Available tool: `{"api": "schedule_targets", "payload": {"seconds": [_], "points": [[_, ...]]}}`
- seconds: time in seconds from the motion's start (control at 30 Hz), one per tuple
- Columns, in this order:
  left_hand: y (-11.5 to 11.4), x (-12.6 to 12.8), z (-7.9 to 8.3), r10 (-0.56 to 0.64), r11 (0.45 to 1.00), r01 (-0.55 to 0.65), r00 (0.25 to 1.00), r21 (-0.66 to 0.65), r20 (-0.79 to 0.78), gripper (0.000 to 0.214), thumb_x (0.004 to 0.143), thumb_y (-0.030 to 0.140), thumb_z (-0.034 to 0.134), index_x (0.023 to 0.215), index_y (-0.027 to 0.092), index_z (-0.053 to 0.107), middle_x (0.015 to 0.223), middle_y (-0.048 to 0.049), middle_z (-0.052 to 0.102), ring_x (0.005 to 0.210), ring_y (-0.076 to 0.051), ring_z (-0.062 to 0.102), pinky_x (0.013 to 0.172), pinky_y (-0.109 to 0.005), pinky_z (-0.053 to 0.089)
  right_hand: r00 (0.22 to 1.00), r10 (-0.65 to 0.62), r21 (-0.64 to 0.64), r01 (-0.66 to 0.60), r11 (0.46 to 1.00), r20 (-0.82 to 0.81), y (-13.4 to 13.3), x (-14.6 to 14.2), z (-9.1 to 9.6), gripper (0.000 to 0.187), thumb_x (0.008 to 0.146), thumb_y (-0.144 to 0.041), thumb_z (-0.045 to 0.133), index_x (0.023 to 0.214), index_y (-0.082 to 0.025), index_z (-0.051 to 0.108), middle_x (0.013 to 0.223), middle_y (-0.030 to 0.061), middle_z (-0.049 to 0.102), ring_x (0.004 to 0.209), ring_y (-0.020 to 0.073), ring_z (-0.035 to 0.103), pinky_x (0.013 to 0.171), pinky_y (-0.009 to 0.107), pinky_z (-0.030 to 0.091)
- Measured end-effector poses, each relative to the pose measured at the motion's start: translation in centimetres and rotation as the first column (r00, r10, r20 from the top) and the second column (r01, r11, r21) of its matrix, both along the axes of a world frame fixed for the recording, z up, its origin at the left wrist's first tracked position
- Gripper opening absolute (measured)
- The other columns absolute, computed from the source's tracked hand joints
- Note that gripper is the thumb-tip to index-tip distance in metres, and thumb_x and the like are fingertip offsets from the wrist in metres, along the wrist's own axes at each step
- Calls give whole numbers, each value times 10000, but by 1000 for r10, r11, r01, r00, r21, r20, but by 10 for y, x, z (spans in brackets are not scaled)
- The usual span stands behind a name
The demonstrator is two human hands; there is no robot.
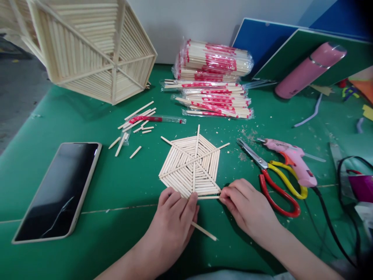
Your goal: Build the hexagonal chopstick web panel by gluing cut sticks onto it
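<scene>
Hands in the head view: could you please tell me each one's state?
Left hand: curled onto the stick hexagon; grip unclear.
Right hand: pinching the near edge stick.

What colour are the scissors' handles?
The scissors have one red and one yellow handle; the head view shows it.

Bare left hand (171, 219) and right hand (247, 206) on bare forearms, nails trimmed short.

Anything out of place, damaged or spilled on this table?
Yes. Pale lines low on the phone screen look like cracks, though they may be reflections. Scattered wood crumbs lie by the scissors tips, and cut stick ends are strewn left of the hexagon panel, where the right hand pinches a stick.
</scene>
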State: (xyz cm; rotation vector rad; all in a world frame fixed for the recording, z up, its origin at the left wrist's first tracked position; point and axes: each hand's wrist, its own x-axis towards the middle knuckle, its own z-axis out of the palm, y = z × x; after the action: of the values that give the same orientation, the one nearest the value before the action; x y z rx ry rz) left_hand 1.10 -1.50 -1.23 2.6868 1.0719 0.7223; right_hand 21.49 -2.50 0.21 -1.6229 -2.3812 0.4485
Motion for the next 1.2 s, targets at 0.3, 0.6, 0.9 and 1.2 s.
{"api": "schedule_targets", "payload": {"seconds": [0.3, 0.6, 0.9, 1.2], "points": [[1, 1, 0, -5, 1000, 5, 1000, -11, -11, 239, 809, 86, 471, 1035, 28, 521, 723, -93, 620, 669, -181, 500, 698, -432, 438, 1000, 18, -36, -17, 999, 12, 3, -1, 5, 246, 889, -217, 344, 761, -177, 550, 722, 47, 533, 705, 163, 484, 617, 279, 428], [2, 2, 3, -8, 1000, 8, 1000, -26, 6, 213, 805, 80, 473, 998, 23, 542, 662, -85, 610, 641, -181, 504, 662, -429, 448, 999, 29, -52, -28, 998, 20, 6, 0, 6, 212, 884, -205, 373, 764, -177, 545, 732, 39, 522, 719, 164, 492, 630, 280, 423], [2, 2, 2, -1, 1000, 1, 1000, -22, 14, 202, 804, 79, 476, 991, 39, 543, 687, -82, 629, 638, -173, 518, 677, -414, 448, 999, 29, -66, -31, 997, -23, 9, 0, 9, 234, 888, -214, 368, 742, -184, 547, 714, 34, 520, 707, 156, 489, 632, 274, 424], [1, 2, 3, -7, 999, 8, 1000, -36, 18, 208, 805, 82, 478, 995, 30, 546, 694, -87, 629, 639, -177, 518, 682, -428, 441, 993, -19, -109, 6, 994, -118, 7, 2, 5, 171, 872, -197, 408, 788, -197, 558, 765, 29, 531, 737, 151, 499, 666, 281, 418]]}}
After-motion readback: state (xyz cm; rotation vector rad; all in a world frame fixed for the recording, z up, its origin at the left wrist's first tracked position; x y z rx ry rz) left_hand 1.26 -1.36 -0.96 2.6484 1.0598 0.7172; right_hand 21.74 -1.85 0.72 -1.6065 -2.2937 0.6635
